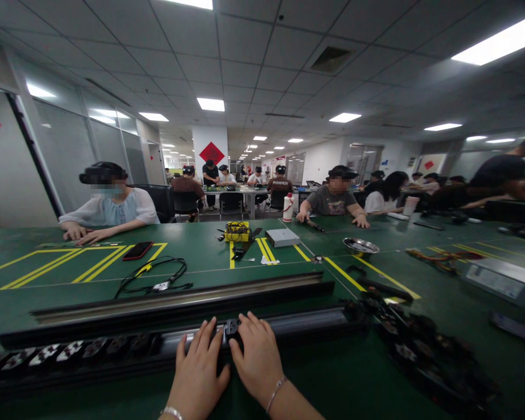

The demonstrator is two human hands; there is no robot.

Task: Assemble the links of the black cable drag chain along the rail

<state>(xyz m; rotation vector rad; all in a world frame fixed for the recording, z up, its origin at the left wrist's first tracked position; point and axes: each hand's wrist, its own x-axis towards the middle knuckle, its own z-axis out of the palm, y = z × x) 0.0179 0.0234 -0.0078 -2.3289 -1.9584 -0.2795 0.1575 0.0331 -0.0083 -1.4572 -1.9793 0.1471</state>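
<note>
A long black rail [306, 322] lies across the near part of the green table, with several dark socket modules [72, 350] in its left part. My left hand [200, 367] rests over the rail near its middle, palm down, fingers spread. Just to its right, my right hand [257, 354] reaches onto the rail, fingers extended. Between the fingertips of both hands sits a small dark module [231, 328] in the rail. Neither hand is wrapped round anything.
Behind the rail lie another long rail [179, 300] and a black cable [181, 269]. A pile of dark parts [424, 350] lies at the right, near a metal box [503, 280]. A metal dish [361, 245] stands farther back. People sit across the table.
</note>
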